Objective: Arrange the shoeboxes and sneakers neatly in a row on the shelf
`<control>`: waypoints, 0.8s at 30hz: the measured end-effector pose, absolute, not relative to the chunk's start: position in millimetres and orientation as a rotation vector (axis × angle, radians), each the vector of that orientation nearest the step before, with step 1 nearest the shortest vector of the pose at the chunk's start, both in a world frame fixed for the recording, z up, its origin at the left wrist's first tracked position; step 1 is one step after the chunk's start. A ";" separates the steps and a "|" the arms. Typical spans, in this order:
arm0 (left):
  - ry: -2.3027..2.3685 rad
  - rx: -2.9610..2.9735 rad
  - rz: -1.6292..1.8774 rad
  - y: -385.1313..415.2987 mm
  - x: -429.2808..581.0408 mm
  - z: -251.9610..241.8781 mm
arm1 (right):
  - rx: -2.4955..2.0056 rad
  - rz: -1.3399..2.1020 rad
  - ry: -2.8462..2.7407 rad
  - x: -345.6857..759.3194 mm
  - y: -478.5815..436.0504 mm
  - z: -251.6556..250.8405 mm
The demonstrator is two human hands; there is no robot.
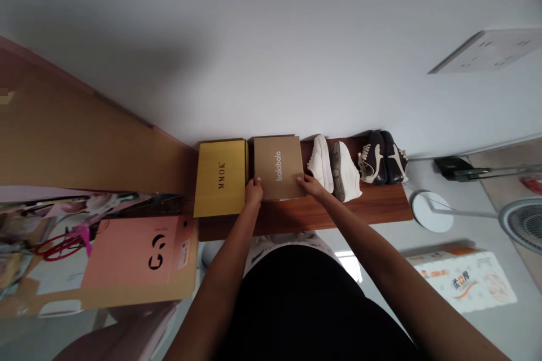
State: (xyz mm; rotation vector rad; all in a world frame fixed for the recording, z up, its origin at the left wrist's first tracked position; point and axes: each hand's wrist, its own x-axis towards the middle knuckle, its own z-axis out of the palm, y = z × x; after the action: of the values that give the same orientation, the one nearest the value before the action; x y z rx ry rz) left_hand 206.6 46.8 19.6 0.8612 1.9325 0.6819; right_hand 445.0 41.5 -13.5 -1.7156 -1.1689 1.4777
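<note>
Both hands grip a brown shoebox (277, 161) marked "balabala", one on each side near its front corners. My left hand (254, 190) closes on the left side, in the narrow gap beside a gold "MMOK" shoebox (221, 177). My right hand (310, 185) holds the right side, close to a pair of white sneakers (322, 161), one of which lies on its side. The boxes and shoes stand on a reddish-brown wooden shelf (296, 215) against the wall. The fingers under and behind the box are partly hidden.
Dark shoes with cream trim (383, 158) stand at the shelf's right end. Left is a desk with a pink box (131, 251) and red scissors (61, 247). On the floor at right are a tissue pack (466, 282), a white round base (432, 211) and a fan (523, 223).
</note>
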 end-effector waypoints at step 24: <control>1.676 1.225 0.818 8.1 282.0 66.7 | -1.780 1.161 -1.087 498.4 -3.1 31.8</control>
State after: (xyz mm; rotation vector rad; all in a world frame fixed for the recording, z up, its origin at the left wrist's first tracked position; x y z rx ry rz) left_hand 282.0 8.1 66.7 1.2248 1.6761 0.8184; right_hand 498.4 -3.1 31.8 -1.7801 -1.0867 1.1614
